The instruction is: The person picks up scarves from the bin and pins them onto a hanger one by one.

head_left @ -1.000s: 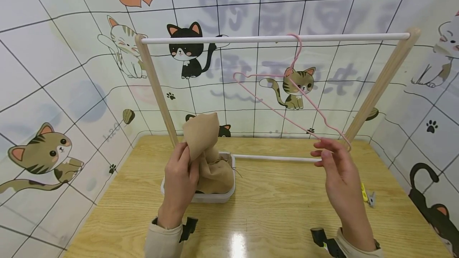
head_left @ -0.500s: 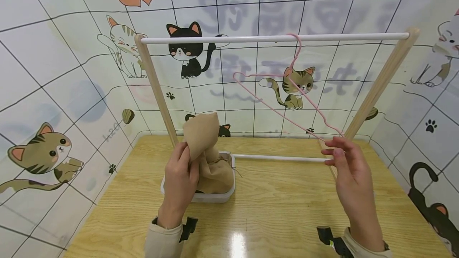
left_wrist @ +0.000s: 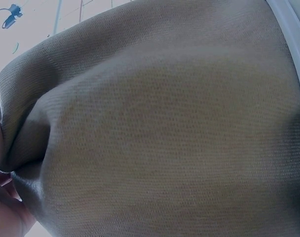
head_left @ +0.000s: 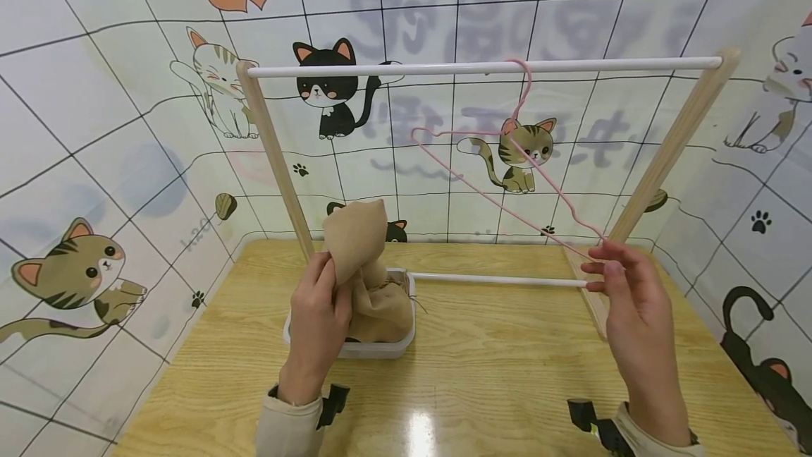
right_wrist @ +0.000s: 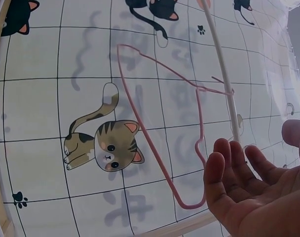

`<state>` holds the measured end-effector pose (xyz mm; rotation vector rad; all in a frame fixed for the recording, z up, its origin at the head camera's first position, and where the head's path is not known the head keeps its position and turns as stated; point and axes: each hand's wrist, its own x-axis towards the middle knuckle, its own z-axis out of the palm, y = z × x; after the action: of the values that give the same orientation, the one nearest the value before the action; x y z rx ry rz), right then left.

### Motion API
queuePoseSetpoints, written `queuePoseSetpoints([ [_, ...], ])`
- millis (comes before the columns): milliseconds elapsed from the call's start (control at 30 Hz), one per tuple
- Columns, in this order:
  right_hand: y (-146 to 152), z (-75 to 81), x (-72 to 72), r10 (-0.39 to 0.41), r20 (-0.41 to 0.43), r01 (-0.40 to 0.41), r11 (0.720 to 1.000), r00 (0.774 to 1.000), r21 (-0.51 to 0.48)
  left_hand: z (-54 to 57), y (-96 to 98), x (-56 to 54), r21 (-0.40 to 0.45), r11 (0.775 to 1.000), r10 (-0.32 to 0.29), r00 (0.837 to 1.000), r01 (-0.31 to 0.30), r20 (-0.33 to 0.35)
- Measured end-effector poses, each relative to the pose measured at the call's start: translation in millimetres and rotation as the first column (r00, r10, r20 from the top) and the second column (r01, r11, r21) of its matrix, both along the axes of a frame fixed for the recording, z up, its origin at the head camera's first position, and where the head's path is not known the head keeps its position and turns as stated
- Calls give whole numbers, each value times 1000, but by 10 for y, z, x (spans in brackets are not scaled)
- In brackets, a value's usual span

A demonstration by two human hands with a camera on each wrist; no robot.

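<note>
My left hand (head_left: pixel 320 316) pinches a piece of brown woven cloth (head_left: pixel 357 235) and lifts one end above a white plastic container (head_left: pixel 380 352). More of the cloth lies bunched inside that container. The cloth (left_wrist: pixel 179 138) fills most of the left wrist view, hiding much of that hand. A pink clothes hanger (head_left: pixel 463 133) hangs tilted by its hook from a white rail. Beside its lower right corner is my right hand (head_left: pixel 641 323), fingers loosely bent and thumb apart, holding nothing. The right wrist view shows these fingers (right_wrist: pixel 216 170) just beside the hanger (right_wrist: pixel 200 116).
A rack stands on the wooden table (head_left: pixel 482 372), with a white top rail (head_left: pixel 412 70), a left wooden post (head_left: pixel 279 161) and a right wooden post (head_left: pixel 666 154). A low white crossbar (head_left: pixel 495 278) joins its base. Behind is a cat-patterned sheet.
My right hand has moved to the right and slightly down, now covering the hanger's lower right corner and the small yellow and grey clips. The left hand, cloth and hanger look still.
</note>
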<state>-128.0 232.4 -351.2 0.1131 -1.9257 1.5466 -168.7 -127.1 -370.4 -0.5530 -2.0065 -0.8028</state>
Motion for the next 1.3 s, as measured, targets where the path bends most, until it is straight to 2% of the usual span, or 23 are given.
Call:
queuePoseSetpoints([
  [167, 10, 17, 6, -23, 21, 23, 1000, 1000, 16, -3, -4, -4, 3, 1000, -3, 1000, 3, -4],
  [500, 78, 15, 20, -65, 24, 65, 998, 998, -10, -10, -8, 1, 2, 1000, -1, 1000, 1, 1],
  [800, 159, -5, 18, -110, 76, 113, 993, 991, -36, -12, -9, -5, 3, 1000, 3, 1000, -3, -5],
  [1000, 216, -50, -4, -189, 94, 186, 982, 978, 39, -15, -11, -7, 3, 1000, 4, 1000, -4, -2],
  [1300, 279, -83, -31, -251, 164, 253, 967, 954, 13, -15, 3, -19, 14, 1000, 3, 1000, -3, -14],
])
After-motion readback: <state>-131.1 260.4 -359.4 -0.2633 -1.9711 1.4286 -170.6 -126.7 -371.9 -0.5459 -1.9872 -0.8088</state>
